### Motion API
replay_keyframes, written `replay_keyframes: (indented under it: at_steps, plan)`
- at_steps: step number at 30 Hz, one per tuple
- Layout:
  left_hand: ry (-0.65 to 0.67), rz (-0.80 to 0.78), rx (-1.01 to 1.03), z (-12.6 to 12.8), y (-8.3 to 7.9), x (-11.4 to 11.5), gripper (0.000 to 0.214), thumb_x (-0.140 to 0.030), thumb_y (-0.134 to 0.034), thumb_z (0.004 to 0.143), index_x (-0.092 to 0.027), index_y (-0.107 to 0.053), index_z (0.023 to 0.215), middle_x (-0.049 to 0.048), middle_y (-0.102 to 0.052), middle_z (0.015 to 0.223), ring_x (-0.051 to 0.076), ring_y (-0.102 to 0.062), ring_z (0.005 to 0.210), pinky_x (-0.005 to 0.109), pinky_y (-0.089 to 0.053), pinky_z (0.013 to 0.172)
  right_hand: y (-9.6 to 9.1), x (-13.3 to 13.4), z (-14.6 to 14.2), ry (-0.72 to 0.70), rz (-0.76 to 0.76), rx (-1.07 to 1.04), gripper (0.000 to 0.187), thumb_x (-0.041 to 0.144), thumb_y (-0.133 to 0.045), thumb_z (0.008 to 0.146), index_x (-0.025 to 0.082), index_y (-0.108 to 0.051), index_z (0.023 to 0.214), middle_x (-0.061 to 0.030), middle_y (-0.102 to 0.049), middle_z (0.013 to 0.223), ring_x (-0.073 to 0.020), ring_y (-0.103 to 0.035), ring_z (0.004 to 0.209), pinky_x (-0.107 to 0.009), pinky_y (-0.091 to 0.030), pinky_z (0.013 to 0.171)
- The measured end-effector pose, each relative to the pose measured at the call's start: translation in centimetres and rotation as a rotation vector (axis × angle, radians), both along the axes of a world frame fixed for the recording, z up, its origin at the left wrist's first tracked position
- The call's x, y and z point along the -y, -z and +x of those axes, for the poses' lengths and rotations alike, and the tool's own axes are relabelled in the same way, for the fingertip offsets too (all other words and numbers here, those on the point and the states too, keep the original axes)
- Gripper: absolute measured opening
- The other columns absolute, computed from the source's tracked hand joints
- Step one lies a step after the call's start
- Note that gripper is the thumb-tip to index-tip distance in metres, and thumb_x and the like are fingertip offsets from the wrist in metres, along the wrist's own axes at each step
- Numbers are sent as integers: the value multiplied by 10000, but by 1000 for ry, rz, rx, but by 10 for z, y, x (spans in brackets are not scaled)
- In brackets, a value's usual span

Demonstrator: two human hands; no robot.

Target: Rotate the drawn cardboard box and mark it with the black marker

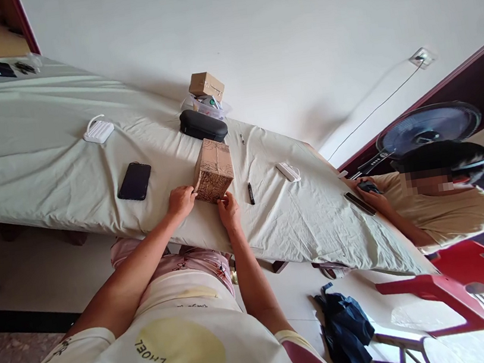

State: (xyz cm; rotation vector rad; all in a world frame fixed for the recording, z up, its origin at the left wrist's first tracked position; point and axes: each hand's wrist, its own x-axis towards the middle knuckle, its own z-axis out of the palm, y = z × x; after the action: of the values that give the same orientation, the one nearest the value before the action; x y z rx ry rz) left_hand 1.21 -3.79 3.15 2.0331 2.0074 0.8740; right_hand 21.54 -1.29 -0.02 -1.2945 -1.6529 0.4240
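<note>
A small brown cardboard box (213,169) with dark scribbled markings stands on the table near its front edge. My left hand (180,201) rests against the box's left lower corner, fingers curled on it. My right hand (228,207) touches the box's front lower edge from the right, fingers bent against it. Both hands hold the box between them. A black marker pen (251,193) lies just right of my right hand.
The table (39,150) is draped in a pale green cloth. On it lie a black phone (134,181), a black case (202,126), a white charger (98,130), another white device (288,172) and a second cardboard box (206,86). Another person (434,202) sits at the right end, by a fan (428,128) and a red stool (446,291).
</note>
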Motion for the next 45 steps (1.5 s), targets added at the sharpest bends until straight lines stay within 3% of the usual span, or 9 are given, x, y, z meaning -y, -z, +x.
replay_keyframes:
  at_steps: [9, 15, 19, 23, 26, 29, 34, 39, 45]
  plan:
    - [11, 19, 43, -5, 5, -6, 181, -270, -577, 976, -214, -649, 820, 79, -741, 895, 244, -654, 901, 334, -400, 811, -5, 6, -3, 101, 10, 127, 122, 331, -600, 866, 218, -615, 910, -50, -743, 872, -202, -650, 791, -324, -512, 770]
    - [53, 11, 133, -8, 10, -10, 257, -329, -565, 970, -219, -635, 748, 41, -718, 799, 214, -631, 797, 299, -382, 724, -10, 11, -4, 115, 28, 24, 323, 430, -546, 940, 202, -614, 1157, -28, -748, 819, -199, -674, 751, -298, -478, 707]
    - [101, -6, 186, -9, 14, -12, 270, -367, -576, 965, -218, -652, 752, 50, -726, 786, 226, -660, 806, 301, -421, 736, -11, 11, -3, 117, 86, -48, 351, 481, -535, 952, 202, -621, 1146, -34, -751, 824, -198, -682, 757, -302, -487, 713]
    - [67, 87, 301, -8, 19, -13, 214, -398, -615, 954, -209, -687, 1023, 100, -768, 1003, 278, -717, 976, 349, -501, 862, -11, 12, -3, 141, 166, -95, 336, 504, -526, 962, 209, -629, 1087, -49, -749, 890, -202, -687, 822, -320, -514, 757]
    - [-4, 286, 435, -7, 24, -15, 581, -460, -668, 923, -199, -500, 1414, 152, -692, 1306, 300, -678, 1177, 401, -525, 982, -13, 12, -1, 185, 233, -106, 323, 476, -501, 978, 206, -639, 1090, -54, -738, 940, -193, -671, 854, -333, -520, 806]
    - [-7, 427, 462, -7, 29, -18, 805, -504, -679, 909, -201, -311, 1558, 201, -543, 1495, 319, -612, 1293, 444, -514, 1061, -15, 11, 1, 235, 280, -98, 307, 447, -495, 988, 209, -656, 1096, -48, -725, 953, -183, -647, 865, -342, -511, 848]
    - [20, 458, 381, -8, 30, -19, 625, -371, -629, 930, -204, -411, 1492, 185, -529, 1486, 329, -507, 1414, 486, -436, 1178, -18, 13, 1, 181, 309, -81, 287, 432, -506, 983, 211, -681, 1032, -52, -715, 936, -187, -632, 867, -356, -514, 881]
    - [-30, 363, 340, -10, 23, -16, 526, -282, -576, 934, -174, -472, 1438, 176, -608, 1435, 312, -570, 1342, 483, -436, 1185, -21, 16, 0, 123, 232, -97, 288, 416, -498, 973, 202, -673, 1053, -81, -703, 983, -207, -630, 892, -385, -525, 897]
    - [-100, 305, 323, -9, 15, -10, 392, -269, -566, 941, -179, -551, 1323, 160, -678, 1331, 304, -627, 1256, 444, -496, 1100, -20, 13, -2, 110, 194, -146, 379, 394, -512, 957, 197, -575, 1275, -18, -665, 860, -169, -626, 795, -334, -535, 835]
